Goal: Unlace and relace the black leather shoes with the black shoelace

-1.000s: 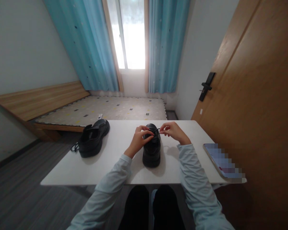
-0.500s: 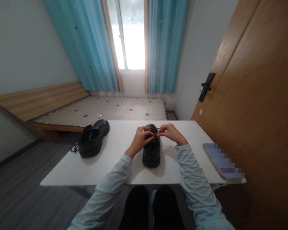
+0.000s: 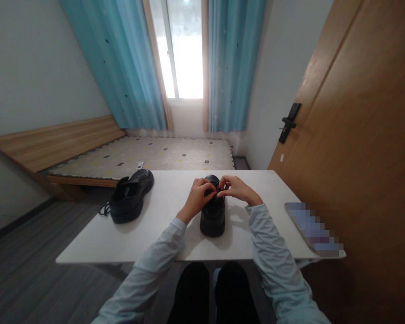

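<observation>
A black lace-up shoe (image 3: 212, 220) stands on the white table in front of me, its toe pointing away and its heel toward me. From the left, my left hand (image 3: 200, 194) pinches a black shoelace over the shoe's tongue. My right hand (image 3: 235, 189) comes in from the right, its thumb and fingertips closed on the lace close to the left fingertips. The fingers hide most of the lacing. A second black shoe (image 3: 130, 198) sits at the table's left edge, its loose lace (image 3: 104, 209) hanging over the side.
The white table (image 3: 168, 211) carries a flat, pixelated device (image 3: 310, 227) at its right edge. Beyond it lies a bed (image 3: 162, 153) with a small white object (image 3: 140, 165) on it. A wooden door (image 3: 351, 135) stands close on the right.
My right hand has shifted slightly, its fingers curling in and its fingertips dropping a little at the lace. My left hand stays nearly in place. Both shoes stand where they were.
</observation>
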{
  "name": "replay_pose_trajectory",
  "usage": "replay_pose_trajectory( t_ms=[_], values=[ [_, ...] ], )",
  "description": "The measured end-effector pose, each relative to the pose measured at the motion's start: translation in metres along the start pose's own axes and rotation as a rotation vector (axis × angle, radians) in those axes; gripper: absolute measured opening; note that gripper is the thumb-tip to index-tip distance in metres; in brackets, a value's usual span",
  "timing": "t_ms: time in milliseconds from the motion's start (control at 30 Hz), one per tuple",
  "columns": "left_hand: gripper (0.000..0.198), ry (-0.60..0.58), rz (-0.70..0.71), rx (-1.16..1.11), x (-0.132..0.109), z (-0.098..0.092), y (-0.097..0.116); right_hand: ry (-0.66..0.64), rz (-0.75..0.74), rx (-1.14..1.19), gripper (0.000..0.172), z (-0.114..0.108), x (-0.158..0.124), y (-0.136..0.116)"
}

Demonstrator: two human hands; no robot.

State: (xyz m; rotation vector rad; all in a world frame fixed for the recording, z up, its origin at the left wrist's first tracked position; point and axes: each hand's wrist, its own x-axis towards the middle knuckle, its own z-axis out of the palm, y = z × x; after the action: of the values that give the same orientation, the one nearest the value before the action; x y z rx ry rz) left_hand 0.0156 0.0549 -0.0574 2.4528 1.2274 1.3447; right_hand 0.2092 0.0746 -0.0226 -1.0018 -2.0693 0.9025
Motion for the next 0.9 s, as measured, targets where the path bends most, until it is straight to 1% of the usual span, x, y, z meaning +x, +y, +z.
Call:
replay_pose_trajectory(
  t_ms=[67, 100, 233, 333, 433, 533, 700, 800, 900],
  values=[
    [0.006, 0.015, 0.019, 0.028, 0.000, 0.000, 0.000, 0.004, -0.018, -0.012, 0.042, 0.001, 0.000, -0.001],
    [0.006, 0.020, 0.031, 0.047, -0.001, 0.000, 0.001, 0.000, -0.034, -0.042, 0.042, 0.002, 0.000, -0.001],
    [0.006, 0.025, 0.070, 0.135, -0.002, -0.001, 0.003, -0.039, -0.091, -0.168, 0.024, 0.001, 0.000, -0.003],
    [0.007, 0.020, 0.105, 0.168, -0.002, -0.007, 0.006, -0.026, -0.088, -0.163, 0.023, 0.000, -0.001, -0.005],
    [0.006, -0.015, 0.148, 0.151, 0.000, -0.019, 0.009, -0.007, -0.065, -0.157, 0.025, 0.000, -0.003, -0.006],
    [0.005, -0.103, 0.118, 0.095, 0.001, -0.034, 0.010, -0.006, -0.060, -0.160, 0.028, 0.000, -0.003, -0.008],
    [0.006, -0.293, -0.034, -0.030, -0.003, -0.061, 0.009, -0.023, -0.056, -0.154, 0.028, 0.000, -0.003, -0.007],
    [0.009, -0.365, -0.065, -0.033, -0.006, -0.073, 0.008, -0.034, -0.070, -0.155, 0.027, -0.001, -0.003, -0.008],
    [0.012, -0.418, -0.079, -0.005, -0.009, -0.081, 0.008, -0.046, -0.086, -0.154, 0.027, -0.002, -0.002, -0.007]
  ],
)
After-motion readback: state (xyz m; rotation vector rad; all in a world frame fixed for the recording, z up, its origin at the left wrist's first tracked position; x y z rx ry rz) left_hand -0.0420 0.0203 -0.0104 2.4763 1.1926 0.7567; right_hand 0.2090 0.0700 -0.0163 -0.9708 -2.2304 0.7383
